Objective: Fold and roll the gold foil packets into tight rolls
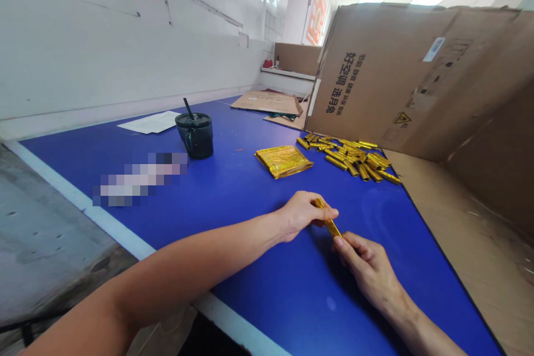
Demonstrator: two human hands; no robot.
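A narrow strip of shiny gold foil tube is held between my two hands, above the blue table. My left hand is closed round its upper end, thumb on top. At the lower end, my right hand pinches it between thumb and fingers. Beyond my left hand lies a flat stack of gold foil sheets. Several similar gold tubes lie in a loose pile farther back on the right.
The blue table carries a dark lidded mug with a straw or handle sticking out, and white paper. A large cardboard box stands along the right. Flat cardboard lies at the back. A blurred-out patch covers something at left.
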